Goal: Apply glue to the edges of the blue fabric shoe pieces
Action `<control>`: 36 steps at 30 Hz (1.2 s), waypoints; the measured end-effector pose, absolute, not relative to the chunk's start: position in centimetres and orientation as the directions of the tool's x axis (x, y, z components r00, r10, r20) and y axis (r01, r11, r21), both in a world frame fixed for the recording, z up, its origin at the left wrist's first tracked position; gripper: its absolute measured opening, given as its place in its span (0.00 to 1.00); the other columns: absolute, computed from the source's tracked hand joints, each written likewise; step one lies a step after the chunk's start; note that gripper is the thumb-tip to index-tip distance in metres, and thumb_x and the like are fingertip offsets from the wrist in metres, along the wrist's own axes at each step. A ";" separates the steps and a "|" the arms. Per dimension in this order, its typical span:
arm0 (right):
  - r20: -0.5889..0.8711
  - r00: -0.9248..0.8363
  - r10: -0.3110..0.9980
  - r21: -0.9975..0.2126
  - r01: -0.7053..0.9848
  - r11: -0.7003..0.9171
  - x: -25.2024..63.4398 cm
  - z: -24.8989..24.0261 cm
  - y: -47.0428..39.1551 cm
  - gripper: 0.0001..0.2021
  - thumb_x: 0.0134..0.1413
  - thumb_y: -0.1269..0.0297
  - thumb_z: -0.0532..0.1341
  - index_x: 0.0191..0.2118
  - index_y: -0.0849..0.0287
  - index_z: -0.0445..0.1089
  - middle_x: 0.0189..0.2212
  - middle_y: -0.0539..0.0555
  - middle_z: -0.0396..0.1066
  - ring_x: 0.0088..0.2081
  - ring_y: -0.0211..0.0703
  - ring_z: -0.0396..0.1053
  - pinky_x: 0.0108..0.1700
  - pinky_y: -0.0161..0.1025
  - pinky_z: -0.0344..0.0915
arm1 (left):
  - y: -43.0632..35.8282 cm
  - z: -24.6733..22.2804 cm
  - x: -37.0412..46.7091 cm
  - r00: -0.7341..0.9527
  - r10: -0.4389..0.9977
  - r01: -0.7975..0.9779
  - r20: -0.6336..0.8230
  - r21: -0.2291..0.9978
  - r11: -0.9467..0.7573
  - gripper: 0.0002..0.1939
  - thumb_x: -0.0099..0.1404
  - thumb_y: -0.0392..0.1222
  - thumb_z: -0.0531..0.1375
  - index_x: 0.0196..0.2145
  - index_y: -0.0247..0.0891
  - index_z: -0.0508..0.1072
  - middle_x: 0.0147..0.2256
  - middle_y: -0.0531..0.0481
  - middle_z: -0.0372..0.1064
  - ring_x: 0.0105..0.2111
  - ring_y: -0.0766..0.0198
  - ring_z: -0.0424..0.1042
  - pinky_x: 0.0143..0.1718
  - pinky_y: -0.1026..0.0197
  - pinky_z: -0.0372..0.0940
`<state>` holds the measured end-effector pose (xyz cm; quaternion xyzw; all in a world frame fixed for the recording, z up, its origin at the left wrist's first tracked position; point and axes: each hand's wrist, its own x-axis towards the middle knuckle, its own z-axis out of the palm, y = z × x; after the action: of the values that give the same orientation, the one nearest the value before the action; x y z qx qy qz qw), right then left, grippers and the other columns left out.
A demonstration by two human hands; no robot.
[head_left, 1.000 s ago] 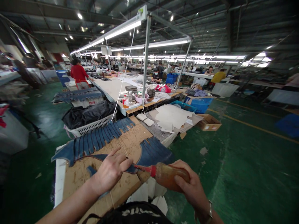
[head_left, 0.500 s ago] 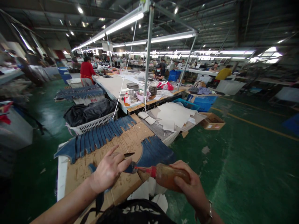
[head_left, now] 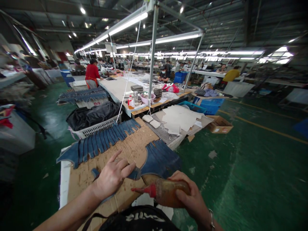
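My left hand (head_left: pixel 112 176) pinches a small blue leather piece (head_left: pixel 135 174) between thumb and fingers, above the cardboard-covered table (head_left: pixel 125 144). Its index finger points outward. In my right hand (head_left: pixel 192 197) lies a glue bottle (head_left: pixel 168 192) of amber liquid, tilted on its side. The red nozzle (head_left: pixel 144 190) points left, just below the blue piece and apart from it. Beyond my left hand, overlapping blue leather pieces (head_left: pixel 96 144) form a row along the table's far left side. More blue pieces (head_left: pixel 160 157) lie fanned at the right edge.
A white basket (head_left: pixel 101 123) with black material stands behind the table. Pale sheets (head_left: pixel 180 117) cover a surface at the back right, near a cardboard box (head_left: pixel 220 124). A metal post (head_left: pixel 153 54) and white cord rise behind. A person in red (head_left: pixel 92 73) works farther off.
My right hand has drawn the glue bottle down and left, so its nozzle has come away from the blue piece. My left hand has stayed nearly still, keeping hold of the piece.
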<state>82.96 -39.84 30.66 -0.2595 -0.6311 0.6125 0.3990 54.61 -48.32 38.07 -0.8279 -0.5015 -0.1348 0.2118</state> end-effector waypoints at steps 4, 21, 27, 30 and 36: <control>0.188 -0.478 0.858 -0.970 -0.227 0.087 83.1 30.2 -40.2 0.18 0.44 0.45 0.65 0.34 0.53 0.73 0.33 0.51 0.69 0.35 0.45 0.67 0.37 0.37 0.63 | -48.5 37.8 54.6 0.455 0.776 0.890 0.437 -0.249 -0.382 0.16 0.66 0.26 0.45 0.45 0.36 0.66 0.27 0.53 0.67 0.27 0.64 0.69 0.54 0.40 0.58; 0.322 -0.155 0.934 -0.945 -0.120 0.306 82.6 28.8 -40.7 0.13 0.46 0.54 0.65 0.37 0.54 0.74 0.37 0.54 0.73 0.40 0.49 0.72 0.40 0.39 0.70 | -48.3 35.5 55.0 0.023 0.981 0.348 -0.192 0.922 0.172 0.20 0.66 0.58 0.50 0.32 0.38 0.68 0.16 0.58 0.57 0.17 0.69 0.58 0.21 0.66 0.57; 0.407 -0.189 0.894 -0.914 -0.087 0.397 80.6 29.9 -41.8 0.09 0.48 0.58 0.64 0.37 0.52 0.73 0.37 0.53 0.73 0.40 0.47 0.72 0.41 0.38 0.70 | -48.3 34.8 56.3 0.083 0.958 -0.049 -0.275 0.959 0.279 0.25 0.57 0.64 0.59 0.30 0.36 0.68 0.17 0.59 0.55 0.16 0.72 0.54 0.19 0.67 0.54; 0.363 -0.168 0.917 -0.931 -0.031 0.363 80.1 29.8 -41.9 0.09 0.47 0.60 0.65 0.37 0.52 0.73 0.37 0.53 0.73 0.40 0.48 0.72 0.41 0.39 0.70 | -48.4 34.7 56.3 0.078 0.955 -0.032 -0.286 0.957 0.289 0.25 0.56 0.65 0.59 0.30 0.36 0.68 0.16 0.60 0.54 0.15 0.73 0.53 0.19 0.67 0.54; 0.301 -0.153 0.941 -0.953 -0.076 0.292 80.2 29.5 -42.0 0.11 0.47 0.56 0.64 0.38 0.52 0.74 0.37 0.54 0.73 0.39 0.49 0.72 0.41 0.41 0.70 | -48.3 34.4 56.0 0.099 0.948 -0.042 -0.303 0.950 0.308 0.24 0.58 0.63 0.59 0.31 0.36 0.68 0.16 0.60 0.55 0.16 0.73 0.53 0.19 0.67 0.53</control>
<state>80.21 -41.99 29.50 -0.3632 -0.5955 0.4710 0.5400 55.98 -48.26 34.39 -0.4244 -0.5338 -0.4072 -0.6076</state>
